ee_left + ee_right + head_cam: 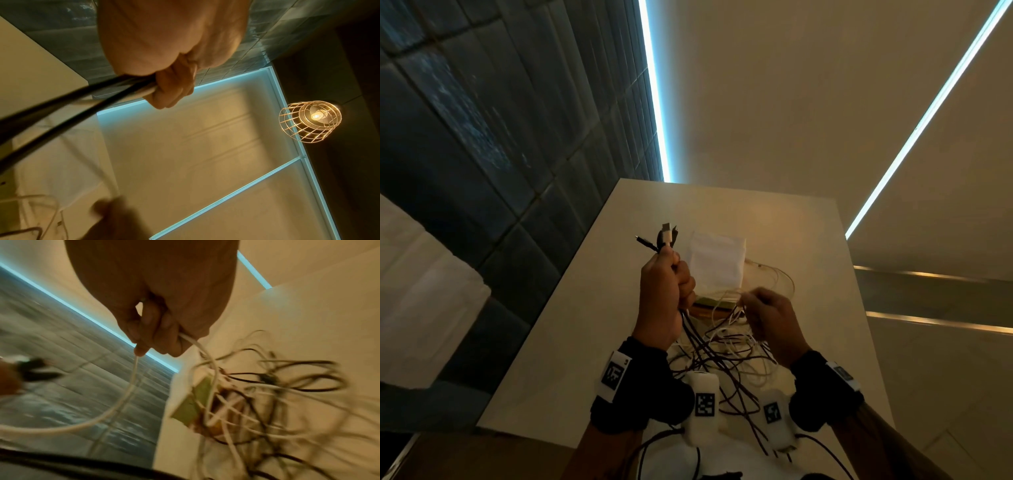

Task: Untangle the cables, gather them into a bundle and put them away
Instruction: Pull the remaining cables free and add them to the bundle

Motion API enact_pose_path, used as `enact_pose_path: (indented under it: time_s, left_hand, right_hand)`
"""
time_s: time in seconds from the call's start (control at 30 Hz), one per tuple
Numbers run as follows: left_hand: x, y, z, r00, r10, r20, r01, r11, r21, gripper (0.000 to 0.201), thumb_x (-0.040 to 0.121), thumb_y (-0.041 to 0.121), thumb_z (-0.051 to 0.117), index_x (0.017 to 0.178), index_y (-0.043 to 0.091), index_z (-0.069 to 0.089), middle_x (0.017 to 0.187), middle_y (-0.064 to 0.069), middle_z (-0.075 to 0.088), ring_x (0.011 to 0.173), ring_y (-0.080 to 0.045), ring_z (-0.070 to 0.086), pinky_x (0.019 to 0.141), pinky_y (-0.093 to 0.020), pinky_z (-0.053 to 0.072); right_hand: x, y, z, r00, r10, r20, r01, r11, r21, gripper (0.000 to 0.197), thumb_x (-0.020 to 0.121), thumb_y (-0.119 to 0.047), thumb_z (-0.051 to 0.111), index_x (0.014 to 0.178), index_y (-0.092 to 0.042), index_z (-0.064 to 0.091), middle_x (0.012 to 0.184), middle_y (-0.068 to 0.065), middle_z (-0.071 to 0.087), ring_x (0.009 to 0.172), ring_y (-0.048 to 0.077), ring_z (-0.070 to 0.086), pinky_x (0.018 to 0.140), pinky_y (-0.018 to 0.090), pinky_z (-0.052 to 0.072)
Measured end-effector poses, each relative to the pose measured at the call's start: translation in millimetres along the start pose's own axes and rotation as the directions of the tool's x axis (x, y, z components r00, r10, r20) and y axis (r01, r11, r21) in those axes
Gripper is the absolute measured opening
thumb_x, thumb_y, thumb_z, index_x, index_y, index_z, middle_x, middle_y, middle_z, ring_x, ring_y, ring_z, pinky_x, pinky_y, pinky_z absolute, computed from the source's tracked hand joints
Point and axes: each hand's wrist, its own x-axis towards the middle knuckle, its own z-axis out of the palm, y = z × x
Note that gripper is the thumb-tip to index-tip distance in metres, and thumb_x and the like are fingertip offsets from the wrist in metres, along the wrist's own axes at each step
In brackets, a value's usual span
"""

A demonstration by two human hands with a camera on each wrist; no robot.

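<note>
Two hands over the table (558, 342): left hand (661, 298) fingers around dark cables (709, 353), right hand (774, 325) fingers pinching a white cable (131, 386).

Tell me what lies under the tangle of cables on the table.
Under the tangle of cables a flat green and tan object shows partly, lying on the table just in front of the white pouch. Its near part is covered by cables, so what it is stays unclear.

Black and white cables (726, 356) tangled, loose over table; plug ends (666, 238) raised upright.
</note>
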Motion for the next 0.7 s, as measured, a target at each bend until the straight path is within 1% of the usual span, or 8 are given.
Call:
enact_pose_path:
  time_s: [0.13, 0.23, 0.3, 0.4, 0.43, 0.5, 0.6, 0.7]
  left_hand:
    - [-3, -6, 5, 0.998, -0.067, -0.021, 0.068, 0.996, 0.059, 0.032, 0.101, 0.026, 0.031, 0.070, 0.021, 0.036, 0.049, 0.004, 0.036, 0.036, -0.009, 0.021, 0.040, -0.019, 0.015]
    - [-7, -2, 10, 0.997, -0.060, -0.052, 0.064, 0.995, 0.080, 0.039, 0.103, 0.028, 0.032, 0.067, 0.016, 0.044, 0.053, -0.002, 0.052, 0.042, -0.015, 0.040, 0.043, -0.023, 0.028]
    - [-9, 1, 11, 0.997, -0.058, -0.049, 0.059, 0.998, 0.025, 0.051, 0.104, 0.028, 0.031, 0.059, 0.015, 0.051, 0.057, -0.007, 0.060, 0.051, -0.020, 0.052, 0.054, -0.028, 0.041]
    - [-10, 5, 7, 0.992, -0.116, 0.059, 0.123, 0.982, -0.146, 0.044, 0.103, 0.033, 0.031, 0.066, 0.015, 0.045, 0.077, -0.015, 0.071, 0.069, -0.026, 0.065, 0.075, -0.037, 0.050]
    - [-10, 6, 5, 0.986, -0.129, 0.105, 0.148, 0.969, -0.196, 0.042, 0.103, 0.035, 0.031, 0.067, 0.016, 0.043, 0.081, -0.016, 0.072, 0.071, -0.026, 0.067, 0.077, -0.038, 0.052]
    - [-10, 7, 3, 0.978, -0.126, 0.167, 0.167, 0.951, -0.260, 0.041, 0.103, 0.035, 0.032, 0.068, 0.017, 0.043, 0.077, -0.012, 0.068, 0.061, -0.021, 0.062, 0.065, -0.032, 0.052]
    - [-7, 12, 0, 0.968, -0.078, 0.238, 0.151, 0.940, -0.306, 0.037, 0.102, 0.034, 0.032, 0.071, 0.019, 0.043, 0.065, 0.001, 0.052, 0.043, -0.008, 0.037, 0.045, -0.021, 0.030]
    - [-7, 11, -3, 0.959, -0.065, 0.275, 0.153, 0.937, -0.315, 0.035, 0.101, 0.032, 0.032, 0.070, 0.018, 0.041, 0.052, 0.007, 0.033, 0.037, -0.004, 0.022, 0.039, -0.020, 0.019]
  right_hand:
    - [-10, -52, 18, 0.975, -0.187, 0.121, 0.175, 0.979, 0.106, 0.023, 0.096, -0.011, 0.053, 0.088, 0.010, 0.057, 0.057, 0.003, 0.035, 0.046, 0.012, 0.025, 0.043, 0.021, 0.023]
    - [-21, -73, 29, 0.937, -0.275, 0.215, 0.256, 0.960, 0.110, 0.020, 0.096, -0.004, 0.052, 0.084, 0.011, 0.057, 0.053, -0.003, 0.040, 0.043, 0.007, 0.030, 0.043, 0.015, 0.029]
    - [-26, -77, 31, 0.924, -0.276, 0.263, 0.249, 0.959, 0.132, 0.018, 0.095, 0.000, 0.051, 0.079, 0.005, 0.059, 0.051, -0.007, 0.044, 0.042, 0.005, 0.033, 0.044, 0.013, 0.032]
    - [-28, -76, 28, 0.927, -0.212, 0.308, 0.180, 0.975, 0.132, 0.017, 0.092, 0.006, 0.051, 0.079, 0.004, 0.060, 0.052, -0.006, 0.051, 0.042, 0.001, 0.043, 0.045, 0.010, 0.035]
    - [-30, -74, 27, 0.920, -0.185, 0.344, 0.158, 0.982, 0.105, 0.016, 0.092, 0.005, 0.052, 0.079, 0.005, 0.061, 0.053, -0.004, 0.052, 0.043, 0.002, 0.043, 0.045, 0.010, 0.035]
    - [-31, -64, 28, 0.899, -0.117, 0.422, 0.122, 0.992, 0.015, 0.016, 0.091, 0.000, 0.057, 0.078, 0.001, 0.066, 0.056, 0.006, 0.046, 0.046, 0.010, 0.036, 0.047, 0.015, 0.029]
    - [-28, -43, 23, 0.892, -0.006, 0.451, 0.040, 0.997, -0.067, 0.016, 0.090, -0.011, 0.064, 0.078, -0.003, 0.071, 0.064, 0.013, 0.043, 0.054, 0.023, 0.030, 0.052, 0.024, 0.025]
    - [-22, -27, 16, 0.901, 0.026, 0.433, 0.011, 0.996, -0.083, 0.020, 0.090, -0.014, 0.063, 0.084, 0.005, 0.069, 0.056, 0.007, 0.042, 0.046, 0.017, 0.031, 0.047, 0.021, 0.024]
